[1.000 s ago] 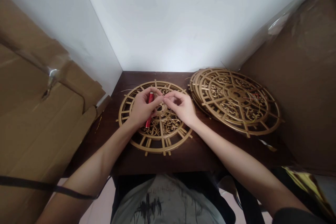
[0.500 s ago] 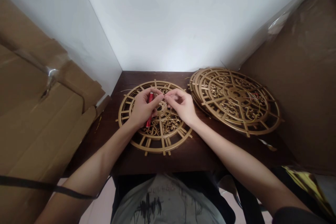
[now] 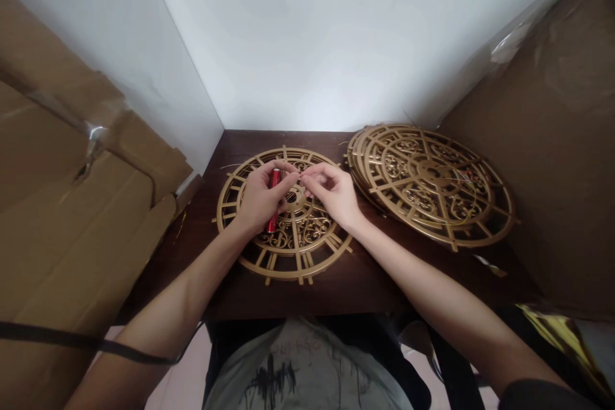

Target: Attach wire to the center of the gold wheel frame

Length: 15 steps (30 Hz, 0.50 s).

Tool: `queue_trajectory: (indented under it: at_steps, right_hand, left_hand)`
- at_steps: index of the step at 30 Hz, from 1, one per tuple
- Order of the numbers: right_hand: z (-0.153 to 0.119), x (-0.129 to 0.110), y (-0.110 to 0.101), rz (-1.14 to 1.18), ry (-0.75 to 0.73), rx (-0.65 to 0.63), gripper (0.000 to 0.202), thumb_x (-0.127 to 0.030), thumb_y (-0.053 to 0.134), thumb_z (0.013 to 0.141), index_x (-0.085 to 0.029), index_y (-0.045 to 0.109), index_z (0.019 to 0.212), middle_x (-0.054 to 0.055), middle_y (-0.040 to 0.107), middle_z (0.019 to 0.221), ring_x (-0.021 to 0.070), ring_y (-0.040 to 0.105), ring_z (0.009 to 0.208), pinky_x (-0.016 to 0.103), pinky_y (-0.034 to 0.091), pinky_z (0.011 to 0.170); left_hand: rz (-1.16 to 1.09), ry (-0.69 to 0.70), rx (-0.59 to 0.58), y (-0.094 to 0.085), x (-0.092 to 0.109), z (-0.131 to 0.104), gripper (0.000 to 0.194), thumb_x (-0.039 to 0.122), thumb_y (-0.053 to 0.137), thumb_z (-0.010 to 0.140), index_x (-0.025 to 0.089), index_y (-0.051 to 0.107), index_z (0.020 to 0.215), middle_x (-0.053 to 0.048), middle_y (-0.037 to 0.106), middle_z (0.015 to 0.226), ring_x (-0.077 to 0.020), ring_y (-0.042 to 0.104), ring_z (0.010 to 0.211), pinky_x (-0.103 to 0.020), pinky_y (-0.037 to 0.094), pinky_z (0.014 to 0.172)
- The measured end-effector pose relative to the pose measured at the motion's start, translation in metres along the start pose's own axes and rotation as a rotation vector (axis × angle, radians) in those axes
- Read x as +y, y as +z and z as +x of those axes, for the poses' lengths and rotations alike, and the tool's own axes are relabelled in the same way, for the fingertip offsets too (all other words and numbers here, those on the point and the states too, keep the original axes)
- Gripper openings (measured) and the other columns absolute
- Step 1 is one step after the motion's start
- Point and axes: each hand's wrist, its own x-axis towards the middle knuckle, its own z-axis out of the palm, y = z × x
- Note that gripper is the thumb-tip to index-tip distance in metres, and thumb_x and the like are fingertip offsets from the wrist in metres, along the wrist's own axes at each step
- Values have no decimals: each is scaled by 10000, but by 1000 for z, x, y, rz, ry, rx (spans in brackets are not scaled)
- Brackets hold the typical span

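Observation:
A gold openwork clock dial (image 3: 296,250) lies flat on the dark table, with scrollwork inside and Roman numeral bars around its ring. Above its centre, my left hand (image 3: 263,195) is closed, with a slim red cylinder (image 3: 272,223) held against the palm by the fingers. Its thumb and forefinger pinch together at the tip. My right hand (image 3: 336,195) meets it there, thumb and fingertips also pinched. Whatever sits between the two sets of fingertips is too small to make out. Both hands partly cover the dial.
Several similar gold dials (image 3: 432,186) are stacked at the right, with thin yellow wire on top. A small brush-like item (image 3: 490,266) lies before them. Cardboard (image 3: 72,160) stands on the left, more cardboard (image 3: 542,141) on the right, and a white wall (image 3: 336,38) behind.
Almost nothing differs. Both hands stay above the dial's centre with fingertips together, and the red cylinder remains in the left hand.

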Motion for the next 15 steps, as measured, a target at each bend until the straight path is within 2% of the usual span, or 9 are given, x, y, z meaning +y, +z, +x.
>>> queue_trajectory:
  at_steps: [6, 15]
  right_hand:
    - [-1, -1, 0, 1, -48, 35, 104, -264, 653, 757, -164, 629, 770, -32, 600, 558, 94, 543, 498, 243, 432, 532]
    - [0, 2, 0, 20, -34, 49, 108, -263, 660, 742, -161, 634, 764, -32, 599, 570, 86, 516, 504, 244, 414, 533]
  left_hand:
    - [13, 8, -2, 0, 0, 0, 207, 300, 701, 711, 157, 592, 813, 68, 374, 534, -27, 326, 358, -155, 289, 280]
    - [10, -8, 8, 0, -1, 0, 230, 312, 705, 707, 153, 581, 818, 69, 377, 537, -23, 336, 353, -148, 287, 279]
